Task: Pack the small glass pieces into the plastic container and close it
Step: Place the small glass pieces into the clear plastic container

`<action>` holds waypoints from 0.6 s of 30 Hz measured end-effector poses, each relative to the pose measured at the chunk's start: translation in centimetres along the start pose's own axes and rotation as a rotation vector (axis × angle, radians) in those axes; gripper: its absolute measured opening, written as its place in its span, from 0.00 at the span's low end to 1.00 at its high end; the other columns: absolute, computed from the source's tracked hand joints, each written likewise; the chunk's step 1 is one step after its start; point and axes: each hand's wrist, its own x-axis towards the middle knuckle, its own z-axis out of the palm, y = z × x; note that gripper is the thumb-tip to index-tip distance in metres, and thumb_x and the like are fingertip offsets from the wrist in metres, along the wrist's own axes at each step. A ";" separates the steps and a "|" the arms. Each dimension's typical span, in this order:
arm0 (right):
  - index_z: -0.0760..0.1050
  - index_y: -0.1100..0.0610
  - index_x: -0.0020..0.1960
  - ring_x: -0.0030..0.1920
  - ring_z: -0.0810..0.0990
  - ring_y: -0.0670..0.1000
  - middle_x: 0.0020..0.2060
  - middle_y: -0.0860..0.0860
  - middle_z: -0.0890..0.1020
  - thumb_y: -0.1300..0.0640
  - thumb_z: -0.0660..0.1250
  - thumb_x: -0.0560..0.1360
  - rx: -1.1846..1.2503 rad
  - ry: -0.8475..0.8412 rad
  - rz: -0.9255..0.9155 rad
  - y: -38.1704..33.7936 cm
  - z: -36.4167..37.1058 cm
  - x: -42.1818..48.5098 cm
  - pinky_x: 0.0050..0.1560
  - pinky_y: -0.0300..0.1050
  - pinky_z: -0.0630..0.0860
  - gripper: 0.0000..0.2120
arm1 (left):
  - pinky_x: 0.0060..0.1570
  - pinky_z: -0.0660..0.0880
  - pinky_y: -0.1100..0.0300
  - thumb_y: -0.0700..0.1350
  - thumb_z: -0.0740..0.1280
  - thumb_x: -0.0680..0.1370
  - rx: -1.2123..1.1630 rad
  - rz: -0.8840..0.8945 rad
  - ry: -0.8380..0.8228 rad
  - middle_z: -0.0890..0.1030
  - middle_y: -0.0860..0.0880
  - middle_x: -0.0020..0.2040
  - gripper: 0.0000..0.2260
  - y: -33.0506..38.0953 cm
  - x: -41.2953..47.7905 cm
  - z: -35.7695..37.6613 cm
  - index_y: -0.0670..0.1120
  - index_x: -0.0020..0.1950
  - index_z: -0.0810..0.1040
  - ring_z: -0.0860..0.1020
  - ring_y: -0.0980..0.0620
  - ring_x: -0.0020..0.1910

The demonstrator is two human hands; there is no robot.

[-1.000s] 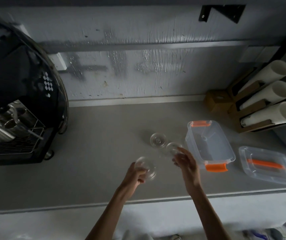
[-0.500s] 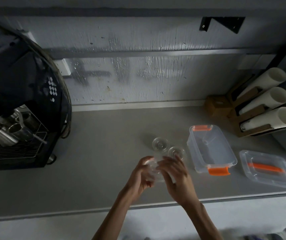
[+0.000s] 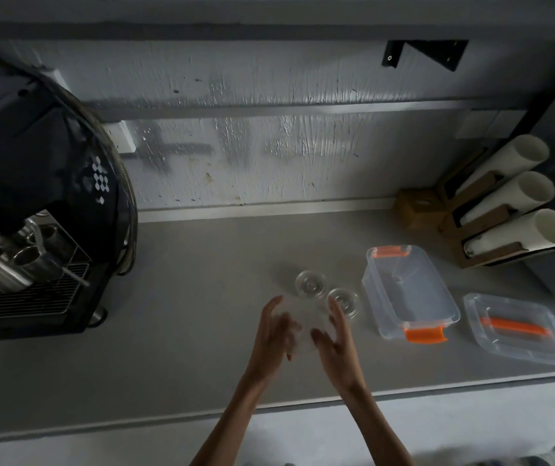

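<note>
A small clear glass piece (image 3: 305, 326), faint and blurred, sits between my two hands above the counter's front middle. My right hand (image 3: 336, 341) curls thumb and fingers around it. My left hand (image 3: 271, 334) is beside it with fingers spread, and any contact is lost in the blur. Two more small glass pieces (image 3: 309, 284) (image 3: 344, 301) stand on the counter just behind my hands. The clear plastic container (image 3: 375, 290) with orange clips lies open to their right, with nothing in it. Its lid (image 3: 553, 351) lies flat further right.
A black coffee machine (image 3: 34, 196) with a metal drip grate fills the left side. A brown holder with three white tubes (image 3: 511, 213) and a small brown box (image 3: 419, 210) stand at the back right. The counter's front edge (image 3: 168, 420) runs below my wrists.
The glass piece went from my left hand alone to between both hands. My right hand came left to meet it, and my left fingers have spread apart.
</note>
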 end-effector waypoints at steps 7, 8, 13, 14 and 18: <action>0.72 0.59 0.64 0.58 0.78 0.52 0.58 0.54 0.79 0.52 0.62 0.79 -0.092 0.089 0.111 3.9 2.1 0.1 0.62 0.49 0.77 0.17 | 0.63 0.74 0.60 0.52 0.67 0.77 0.257 0.061 -0.018 0.78 0.52 0.61 0.20 -4.8 0.9 0.5 0.49 0.66 0.67 0.77 0.54 0.62; 0.70 0.58 0.66 0.61 0.75 0.49 0.60 0.54 0.75 0.46 0.58 0.80 -0.141 0.075 0.094 5.2 2.4 -0.6 0.64 0.39 0.74 0.21 | 0.63 0.74 0.57 0.45 0.67 0.78 0.311 0.067 -0.010 0.78 0.47 0.61 0.18 -6.1 1.1 0.8 0.44 0.66 0.68 0.78 0.51 0.61; 0.65 0.41 0.63 0.60 0.66 0.26 0.60 0.48 0.68 0.72 0.55 0.78 -0.305 0.030 0.126 11.0 2.9 -3.6 0.57 0.15 0.62 0.27 | 0.58 0.70 0.75 0.38 0.65 0.79 0.428 -0.017 -0.134 0.75 0.44 0.61 0.16 -10.8 -1.4 1.3 0.42 0.65 0.66 0.76 0.52 0.60; 0.65 0.40 0.60 0.59 0.67 0.26 0.58 0.48 0.68 0.71 0.55 0.79 -0.306 0.017 0.132 11.5 2.9 -3.8 0.55 0.16 0.63 0.25 | 0.57 0.68 0.78 0.40 0.64 0.79 0.410 -0.039 -0.168 0.74 0.46 0.63 0.16 -11.3 -1.9 1.2 0.46 0.65 0.64 0.75 0.53 0.61; 0.63 0.47 0.62 0.58 0.69 0.29 0.55 0.44 0.69 0.70 0.56 0.78 -0.331 0.020 0.067 12.3 2.8 -3.9 0.55 0.19 0.66 0.21 | 0.60 0.68 0.72 0.43 0.62 0.81 0.459 -0.059 -0.127 0.70 0.49 0.63 0.19 -12.7 -2.3 1.6 0.41 0.70 0.62 0.72 0.54 0.62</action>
